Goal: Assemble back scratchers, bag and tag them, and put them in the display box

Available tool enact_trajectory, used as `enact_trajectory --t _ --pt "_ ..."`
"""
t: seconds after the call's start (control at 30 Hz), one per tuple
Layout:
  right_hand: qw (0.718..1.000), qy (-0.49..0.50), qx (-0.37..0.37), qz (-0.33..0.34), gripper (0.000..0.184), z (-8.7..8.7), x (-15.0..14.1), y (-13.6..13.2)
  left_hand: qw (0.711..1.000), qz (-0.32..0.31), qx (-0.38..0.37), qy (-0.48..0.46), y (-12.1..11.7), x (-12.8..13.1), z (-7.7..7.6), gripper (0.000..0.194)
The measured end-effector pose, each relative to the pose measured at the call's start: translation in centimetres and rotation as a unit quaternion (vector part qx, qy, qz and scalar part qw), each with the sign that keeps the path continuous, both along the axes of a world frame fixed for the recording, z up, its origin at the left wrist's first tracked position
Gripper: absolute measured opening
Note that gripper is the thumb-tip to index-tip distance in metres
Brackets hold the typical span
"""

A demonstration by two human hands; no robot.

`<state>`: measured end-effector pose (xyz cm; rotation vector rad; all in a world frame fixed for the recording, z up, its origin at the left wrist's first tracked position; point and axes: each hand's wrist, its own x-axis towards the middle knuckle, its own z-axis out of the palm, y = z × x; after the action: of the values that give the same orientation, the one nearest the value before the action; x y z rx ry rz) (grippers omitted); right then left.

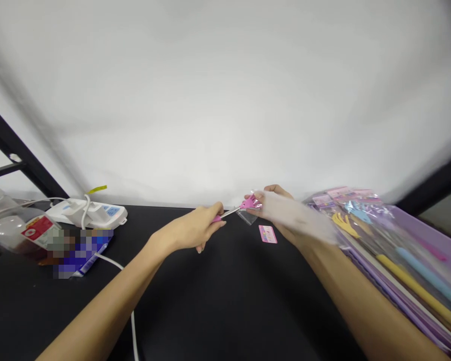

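Over the black tabletop, my left hand (197, 226) is closed on the pink handle of a back scratcher. Its thin metal rod (231, 212) runs up to the right, ending in a pink hand-shaped head (248, 202). My right hand (278, 200) is closed on a clear plastic bag (296, 213), whose mouth is around or beside that head; I cannot tell which. The bag trails over my right wrist and is blurred. On the table just below my right hand lies a small pink printed card (267, 234).
At right, a purple bin (428, 230) holds several bagged back scratchers, including a yellow one (417, 286) and a light-blue one (432, 273). At left are a white power strip (113, 214), a plastic bottle (13, 230), a blue packet (84, 258) and a white cable (133, 331). A white wall stands behind.
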<state>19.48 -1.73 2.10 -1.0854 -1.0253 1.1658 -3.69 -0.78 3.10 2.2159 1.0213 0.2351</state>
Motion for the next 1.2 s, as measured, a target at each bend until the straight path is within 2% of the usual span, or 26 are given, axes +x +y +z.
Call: enact_trajectory --t 0.1,0.2,0.37,0.5,0.7,0.77,0.83,1.03,1.1,1.2 --pt "0.999 -0.004 -0.033 -0.003 0.047 0.3 0.4 0.1 1.0 -0.005 -0.004 -0.016 0.1 -0.3 0.3 0.018" --pt "0.998 0.038 -0.027 0.03 0.049 -0.3 0.7 0.5 0.999 -0.001 -0.016 -0.033 0.1 -0.2 0.0 0.02" --pt "0.994 0.072 0.019 0.084 0.037 -2.4 1.1 1.5 0.998 0.002 -0.047 -0.044 -0.2 0.4 -0.6 0.028" --pt "0.989 0.104 -0.039 0.093 0.021 -2.6 0.5 1.4 0.995 0.02 -0.038 -0.09 -0.3 0.4 -0.1 0.038" --pt "0.988 0.081 -0.077 0.103 0.021 -2.6 -0.5 0.9 0.981 0.046 -0.149 -0.116 -0.1 0.2 0.5 0.056" --pt "0.989 0.072 -0.08 0.102 0.022 -2.9 -0.5 1.0 0.978 0.041 -0.166 -0.121 0.0 0.2 0.6 0.054" --pt "0.988 0.082 -0.085 0.1 0.025 -3.0 -0.3 1.0 0.98 0.039 -0.154 -0.123 0.0 0.2 0.6 0.048" --pt "0.985 0.107 -0.079 0.112 0.022 -2.8 -0.1 1.0 0.976 0.075 -0.137 -0.154 0.3 0.1 0.3 0.033" --pt "0.989 0.095 -0.055 0.095 0.022 -2.7 -0.2 1.0 0.973 0.075 -0.143 -0.167 0.3 0.0 0.2 0.033" --pt "0.995 0.039 -0.02 0.085 0.025 -2.6 -0.3 0.9 0.969 0.059 -0.164 -0.176 0.2 0.0 0.4 0.044"
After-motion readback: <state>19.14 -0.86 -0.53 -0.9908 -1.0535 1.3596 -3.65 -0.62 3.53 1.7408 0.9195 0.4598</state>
